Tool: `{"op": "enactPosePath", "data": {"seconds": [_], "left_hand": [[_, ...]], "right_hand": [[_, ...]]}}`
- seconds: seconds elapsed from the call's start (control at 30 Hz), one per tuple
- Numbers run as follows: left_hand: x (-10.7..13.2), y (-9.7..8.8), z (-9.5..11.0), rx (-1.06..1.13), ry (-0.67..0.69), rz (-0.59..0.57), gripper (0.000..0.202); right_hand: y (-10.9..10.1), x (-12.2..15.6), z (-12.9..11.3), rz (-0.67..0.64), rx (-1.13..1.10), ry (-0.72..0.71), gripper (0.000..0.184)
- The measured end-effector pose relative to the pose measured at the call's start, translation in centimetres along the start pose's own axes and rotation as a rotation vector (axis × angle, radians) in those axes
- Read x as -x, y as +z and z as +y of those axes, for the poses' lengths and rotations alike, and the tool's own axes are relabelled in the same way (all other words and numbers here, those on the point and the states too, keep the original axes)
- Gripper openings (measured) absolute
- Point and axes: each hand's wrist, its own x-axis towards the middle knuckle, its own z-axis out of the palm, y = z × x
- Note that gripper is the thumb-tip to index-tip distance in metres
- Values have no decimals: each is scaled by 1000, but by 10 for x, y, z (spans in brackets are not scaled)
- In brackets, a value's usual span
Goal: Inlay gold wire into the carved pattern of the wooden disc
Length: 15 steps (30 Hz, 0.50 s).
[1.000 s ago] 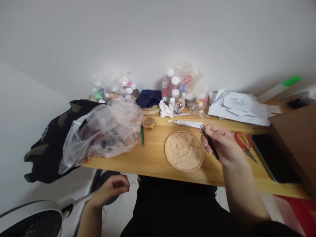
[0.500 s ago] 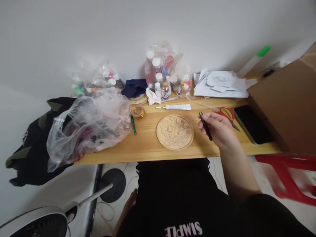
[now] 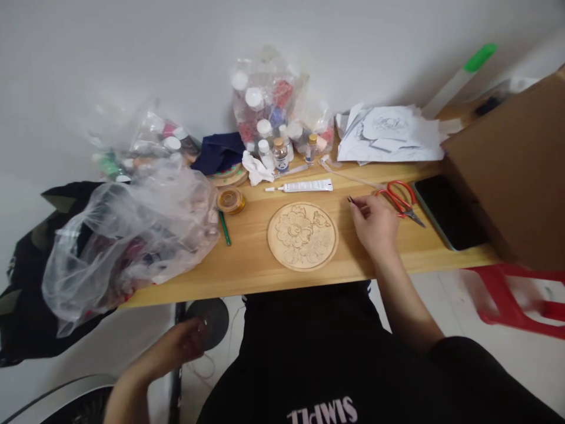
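Note:
A round carved wooden disc [image 3: 302, 235] lies on the wooden table [image 3: 265, 265] in front of me. My right hand [image 3: 374, 224] rests on the table just right of the disc, closed on black tweezers [image 3: 352, 201] whose tip pokes out to the left. Below the table edge, my left hand [image 3: 183, 341] hangs with its fingers curled near a thin thread; what it holds I cannot make out. A white glue tube [image 3: 304, 186] lies behind the disc. Red scissors [image 3: 399, 199] lie right of my hand.
A big clear plastic bag [image 3: 128, 235] and dark cloth fill the table's left end. Bags of small bottles [image 3: 269, 112] stand at the wall, papers [image 3: 388, 141] at back right. A cardboard box [image 3: 516, 171] and dark tablet [image 3: 445, 212] sit right. A gold wire spool [image 3: 230, 200], a fan and a red stool are nearby.
My right hand has lowered onto the table with the tweezers. My left hand, raised a second ago, dropped out of sight and is back in view below the table edge.

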Motion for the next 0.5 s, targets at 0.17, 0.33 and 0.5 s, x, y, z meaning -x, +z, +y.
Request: {"op": "enactPosePath", "data": {"seconds": [0.17, 0.33, 0.5], "left_hand": [[-15, -41, 80, -71, 406, 338, 28], [-100, -36, 156, -351, 765, 585, 51], [-136, -14, 164, -627, 807, 686, 70]], "right_hand": [[9, -4, 11, 15, 138, -94, 24], [11, -7, 19, -2, 202, -155, 22], [12, 0, 15, 61, 278, -198, 29]]}}
